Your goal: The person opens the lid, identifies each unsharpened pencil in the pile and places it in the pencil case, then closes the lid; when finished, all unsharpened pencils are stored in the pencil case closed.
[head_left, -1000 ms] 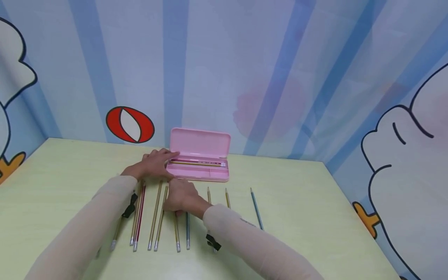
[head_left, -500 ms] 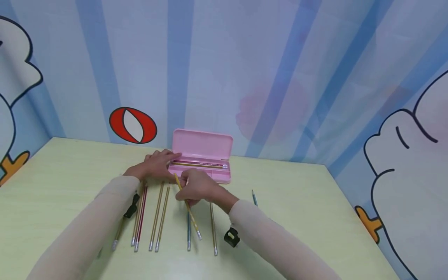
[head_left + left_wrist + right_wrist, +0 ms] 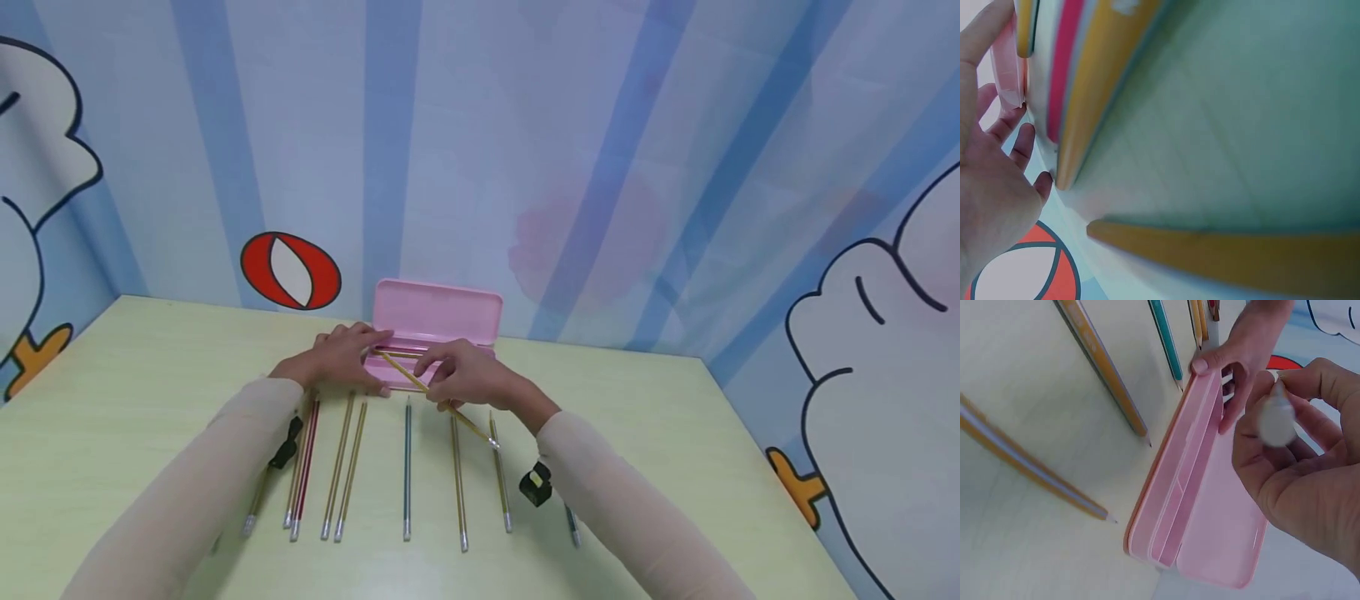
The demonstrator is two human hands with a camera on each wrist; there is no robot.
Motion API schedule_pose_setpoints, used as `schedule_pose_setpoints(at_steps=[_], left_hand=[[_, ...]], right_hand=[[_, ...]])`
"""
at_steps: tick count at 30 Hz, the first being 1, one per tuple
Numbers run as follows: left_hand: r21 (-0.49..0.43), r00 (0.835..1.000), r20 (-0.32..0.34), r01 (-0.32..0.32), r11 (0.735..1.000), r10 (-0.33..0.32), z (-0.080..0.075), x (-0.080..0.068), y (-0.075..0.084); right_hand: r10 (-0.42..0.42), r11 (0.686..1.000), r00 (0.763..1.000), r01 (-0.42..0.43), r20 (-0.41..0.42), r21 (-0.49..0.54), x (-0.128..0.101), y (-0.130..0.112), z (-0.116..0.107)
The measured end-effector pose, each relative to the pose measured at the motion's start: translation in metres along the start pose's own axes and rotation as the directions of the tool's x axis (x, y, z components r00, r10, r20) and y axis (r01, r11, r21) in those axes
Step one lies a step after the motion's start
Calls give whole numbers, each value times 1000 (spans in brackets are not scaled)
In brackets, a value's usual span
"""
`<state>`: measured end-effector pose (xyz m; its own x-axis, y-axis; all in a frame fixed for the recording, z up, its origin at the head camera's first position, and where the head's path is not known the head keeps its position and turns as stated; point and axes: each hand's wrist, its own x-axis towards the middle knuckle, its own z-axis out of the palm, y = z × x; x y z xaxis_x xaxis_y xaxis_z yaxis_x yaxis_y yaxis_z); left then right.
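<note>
An open pink pencil case [image 3: 438, 308] stands at the back of the table, its lid raised. Gold and dark pencils [image 3: 405, 354] lie in its rear compartment, partly covered by my right hand. My left hand [image 3: 339, 358] holds the case's left end, thumb at the front corner and index finger by the lid. Above the case, my right hand [image 3: 480, 377] pinches a yellow pencil [image 3: 401, 370]; it slants, its left end over the case and its silver eraser end toward me. In the right wrist view that eraser end [image 3: 1277, 425] is blurred.
Several pencils lie roughly in a row before the case: a red pencil [image 3: 306, 471] and yellow ones at left, a teal pencil [image 3: 407, 475] in the middle, yellow pencils [image 3: 459, 492] and a dark teal pencil [image 3: 573, 527] at right. A patterned curtain [image 3: 450, 150] hangs behind.
My right hand has picked a yellow pencil up from the table, moved right and up to the case, and turned the pencil to a slant. My left hand stays on the case.
</note>
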<state>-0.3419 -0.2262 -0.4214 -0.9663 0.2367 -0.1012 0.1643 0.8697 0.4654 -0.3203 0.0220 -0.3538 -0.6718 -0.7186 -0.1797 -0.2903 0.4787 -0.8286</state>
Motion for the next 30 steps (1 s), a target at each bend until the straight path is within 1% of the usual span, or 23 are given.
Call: schedule_pose_setpoints(at_steps=[4, 9, 14, 19, 23, 30], left_hand=[[4, 1000, -5, -8, 1000, 8, 1, 0, -2], [-1, 1000, -3, -9, 1000, 9, 1, 0, -4], [-15, 1000, 3, 3, 1000, -3, 0, -1, -4], [-8, 1000, 8, 1, 1000, -1, 0, -1, -6], [-9, 1000, 13, -2, 1000, 2, 0, 2, -6], [-11, 1000, 10, -1, 1000, 1, 0, 4, -5]], right_hand=[[6, 1000, 999, -6, 33, -2, 0, 3, -9], [34, 999, 996, -34, 78, 2, 0, 4, -17], [32, 997, 994, -24, 101, -79, 3, 6, -24], [0, 985, 994, 18, 106, -172, 11, 10, -31], [-16, 969, 996, 37, 86, -244, 17, 12, -35], [-11, 938, 1000, 6, -10, -347, 34, 18, -38]])
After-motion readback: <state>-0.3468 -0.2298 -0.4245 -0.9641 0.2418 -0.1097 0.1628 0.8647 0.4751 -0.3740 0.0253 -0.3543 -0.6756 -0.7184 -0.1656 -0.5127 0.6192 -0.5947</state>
